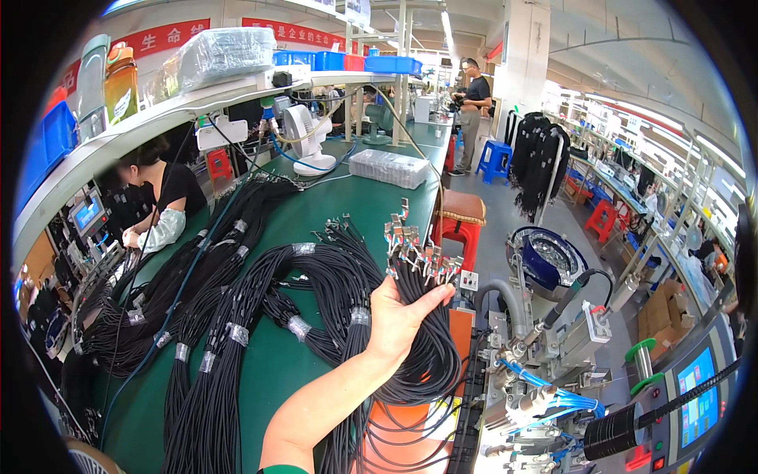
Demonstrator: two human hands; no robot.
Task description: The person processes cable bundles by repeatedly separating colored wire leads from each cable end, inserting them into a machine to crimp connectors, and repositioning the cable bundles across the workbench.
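My left hand (399, 320) is closed round a bundle of black cables (422, 347) near its end, with the thumb lying across it. Above the hand the bundle's small metal connectors (414, 249) fan out. Below it, the cables hang in a loop over the orange surface (395, 438) at the table's right edge. More tied bundles of black cables (268, 276) lie just left of the hand, bound with clear tape (238, 335). My right hand is out of view.
Right of the table stand a machine with blue air tubes (553, 399), a touch screen (699, 395) and a vibrating bowl feeder (545, 257). A white fan (306, 138) and wrapped trays (389, 168) sit on the green table (332, 209). One person works at left; another stands far back.
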